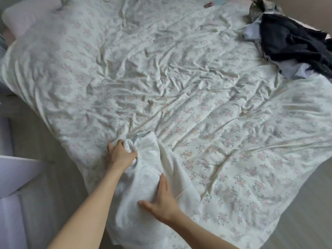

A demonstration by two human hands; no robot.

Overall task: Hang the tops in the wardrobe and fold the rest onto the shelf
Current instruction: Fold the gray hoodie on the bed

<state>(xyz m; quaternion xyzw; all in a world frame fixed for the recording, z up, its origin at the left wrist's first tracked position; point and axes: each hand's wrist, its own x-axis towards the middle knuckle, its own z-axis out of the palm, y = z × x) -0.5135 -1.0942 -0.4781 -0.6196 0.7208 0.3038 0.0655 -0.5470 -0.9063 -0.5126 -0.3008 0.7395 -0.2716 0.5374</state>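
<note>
White garment (143,177) at near edge of bed (179,87). Left hand (120,155) clutching a bunched fold; right hand (159,200) flat, fingers spread, pressing cloth. No readable writing. Wide rumpled sheet beyond; clothes pile (291,42) at far right corner.

We see a wide bed (179,90) under a wrinkled floral sheet, a pale pillow (30,18) at its far-left corner, grey floor (41,148) beside.

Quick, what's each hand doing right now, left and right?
Left hand: fingers curled, gripping a bunched part of the white garment.
Right hand: open, fingers straight, pressing flat on the same garment.
</note>
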